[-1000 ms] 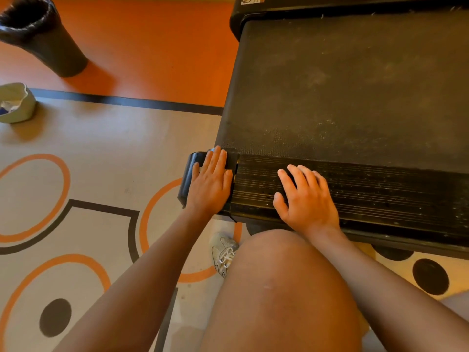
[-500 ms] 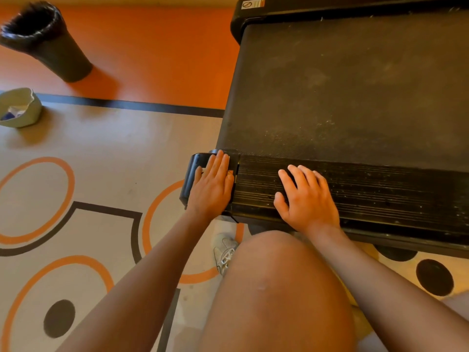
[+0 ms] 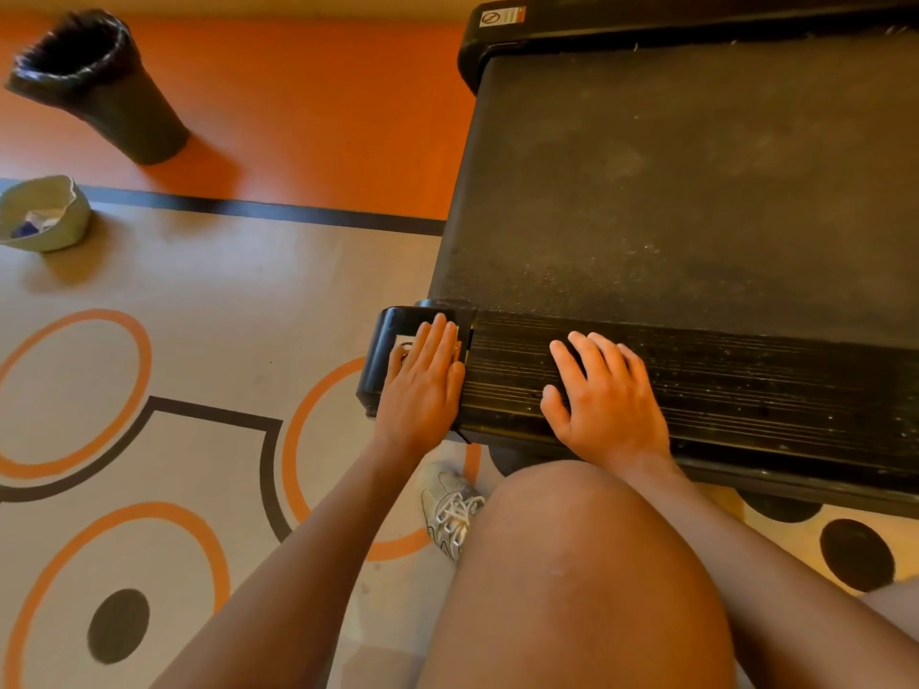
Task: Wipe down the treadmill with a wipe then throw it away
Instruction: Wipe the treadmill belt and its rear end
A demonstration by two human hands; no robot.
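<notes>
Matt, dusty treadmill belt; ribbed rear step; glossy plastic end cap

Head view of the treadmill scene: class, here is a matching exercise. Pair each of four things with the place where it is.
Things:
1 left hand
2 right hand
3 black bin
4 pale bowl

Places:
A orange floor
B ribbed rear strip of the treadmill
C beige floor by the black line
D corner cap

Pairs: 1-D; 2-B; 3-A; 4-C
</notes>
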